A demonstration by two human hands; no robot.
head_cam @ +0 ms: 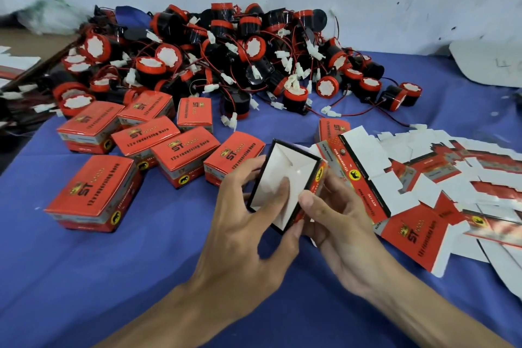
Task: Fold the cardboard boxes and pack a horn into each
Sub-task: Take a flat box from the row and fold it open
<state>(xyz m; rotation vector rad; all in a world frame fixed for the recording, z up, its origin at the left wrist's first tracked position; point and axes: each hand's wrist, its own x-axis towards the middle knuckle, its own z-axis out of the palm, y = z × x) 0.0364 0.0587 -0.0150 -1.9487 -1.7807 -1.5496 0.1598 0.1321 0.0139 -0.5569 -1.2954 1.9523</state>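
**Box half-formed, held in both hands; no horn inside**

Head view: An open box (285,186) is held tilted just above the blue cloth (113,277), its white interior facing the camera. The left hand (248,215) grips its left side, with one fingertip pressed inside and the thumb at the near corner. The right hand (336,223) pinches the red right wall, thumb on the rim. Loose horns (226,59) are piled behind. Closed boxes (93,192) stand to the left. Flat blanks (452,192) lie spread to the right.
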